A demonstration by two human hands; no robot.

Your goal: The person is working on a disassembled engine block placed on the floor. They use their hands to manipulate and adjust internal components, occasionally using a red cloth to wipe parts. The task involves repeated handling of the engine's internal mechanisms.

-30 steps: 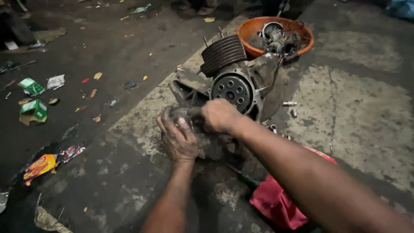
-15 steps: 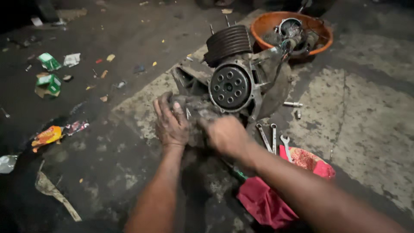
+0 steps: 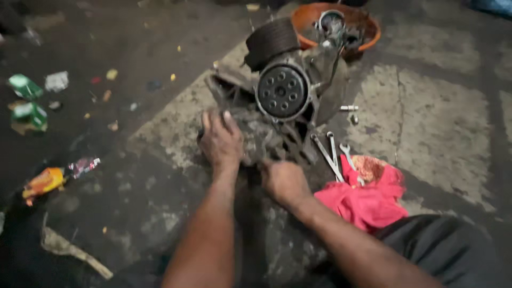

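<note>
Engine [image 3: 288, 101] centre; basin [image 3: 368, 26] behind; wrenches [image 3: 333, 152], rag [image 3: 368, 194] right; wrappers [image 3: 32, 106] left.

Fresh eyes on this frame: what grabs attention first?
The grimy engine on the concrete floor, its round holed disc facing the camera. The left hand and right hand grip the dirty casing at its near end. Beside them, wrenches rest against a bright pink rag; an orange basin sits behind.

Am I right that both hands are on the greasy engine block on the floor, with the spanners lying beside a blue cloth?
Not quite: the head view shows the cloth is red, not blue. Both the left hand and right hand do rest on the greasy engine block, with the metal spanners beside the cloth.
</note>
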